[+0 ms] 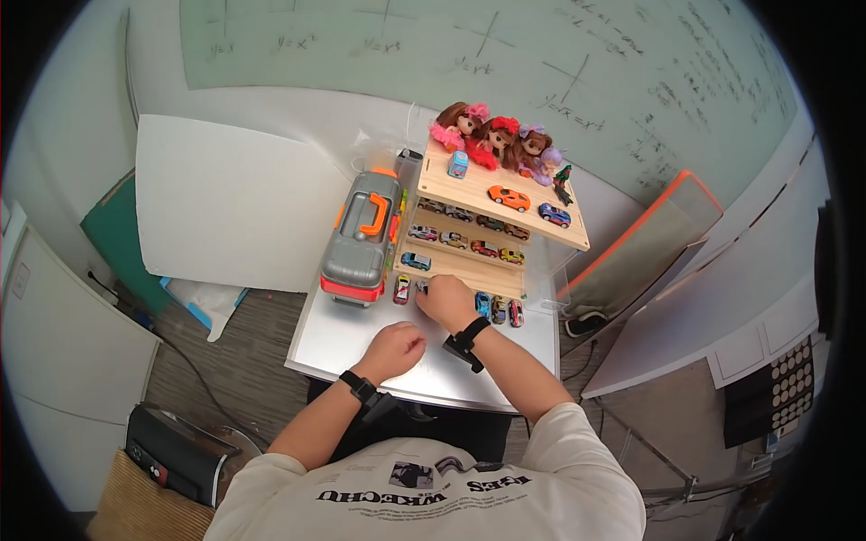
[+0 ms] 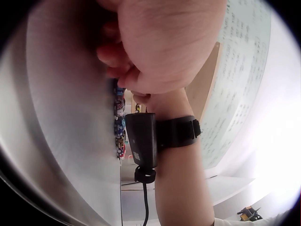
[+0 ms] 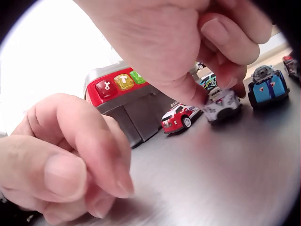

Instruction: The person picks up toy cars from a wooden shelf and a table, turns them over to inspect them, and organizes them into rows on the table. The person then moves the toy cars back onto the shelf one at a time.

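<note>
My right hand [image 1: 446, 302] reaches to the front of the wooden shelf, and its thumb and fingers pinch a small white-and-grey toy car [image 3: 223, 108] low over the metal tabletop. To the left of that car stands a red-and-white toy car [image 3: 181, 117], and to the right a blue toy car [image 3: 268, 89]. My left hand [image 1: 395, 350] hangs loosely curled over the table nearer my body, with nothing in it. In the left wrist view the right wrist and its black strap appear behind the left hand.
A tiered wooden shelf [image 1: 433, 191] carries rows of toy cars, with several dolls [image 1: 496, 142] on top. Left of it stands a grey toolbox [image 1: 361, 248] with an orange handle. An orange-edged panel [image 1: 631, 234] leans at the right. The table's front edge [image 1: 424, 394] lies close to my body.
</note>
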{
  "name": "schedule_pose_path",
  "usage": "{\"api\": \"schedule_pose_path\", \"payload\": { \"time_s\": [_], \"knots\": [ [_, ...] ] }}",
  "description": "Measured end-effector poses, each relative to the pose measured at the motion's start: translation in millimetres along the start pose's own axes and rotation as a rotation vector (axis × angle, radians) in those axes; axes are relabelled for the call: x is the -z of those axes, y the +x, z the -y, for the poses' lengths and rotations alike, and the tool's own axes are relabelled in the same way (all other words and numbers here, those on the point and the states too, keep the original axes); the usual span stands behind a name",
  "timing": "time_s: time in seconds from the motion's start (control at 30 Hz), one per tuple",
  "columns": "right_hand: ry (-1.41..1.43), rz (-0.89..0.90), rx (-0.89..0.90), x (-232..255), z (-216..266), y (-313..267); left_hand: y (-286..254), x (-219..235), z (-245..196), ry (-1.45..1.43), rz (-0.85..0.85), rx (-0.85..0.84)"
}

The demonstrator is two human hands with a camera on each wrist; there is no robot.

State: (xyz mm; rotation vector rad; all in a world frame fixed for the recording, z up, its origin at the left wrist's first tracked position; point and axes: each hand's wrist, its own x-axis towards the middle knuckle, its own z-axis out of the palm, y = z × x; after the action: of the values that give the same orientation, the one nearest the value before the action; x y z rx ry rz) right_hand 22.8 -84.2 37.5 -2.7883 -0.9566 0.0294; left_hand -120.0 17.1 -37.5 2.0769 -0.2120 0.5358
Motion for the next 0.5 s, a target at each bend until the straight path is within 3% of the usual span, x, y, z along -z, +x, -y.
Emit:
{"api": "schedule_pose_path", "payload": {
  "time_s": [0.2, 0.27, 0.4, 0.5],
  "knots": [
    [0.022, 0.067, 0.030, 14.6, 1.0, -38.0, -0.4, 2.9, -2.3, 0.012, -0.027, -0.036],
    [0.018, 0.069, 0.065, 4.5, -7.3, -60.3, -1.3, 4.1, -2.8, -0.054, -0.089, 0.083],
    [-0.011, -0.055, 0.074, -14.3, -32.3, -108.3, -0.2, 5.5, -2.9, -0.082, -0.130, 0.137],
    [0.006, -0.120, -0.039, -10.9, -53.0, -149.3, 0.5, 3.7, -2.7, -0.054, -0.129, 0.100]
  ]
}}
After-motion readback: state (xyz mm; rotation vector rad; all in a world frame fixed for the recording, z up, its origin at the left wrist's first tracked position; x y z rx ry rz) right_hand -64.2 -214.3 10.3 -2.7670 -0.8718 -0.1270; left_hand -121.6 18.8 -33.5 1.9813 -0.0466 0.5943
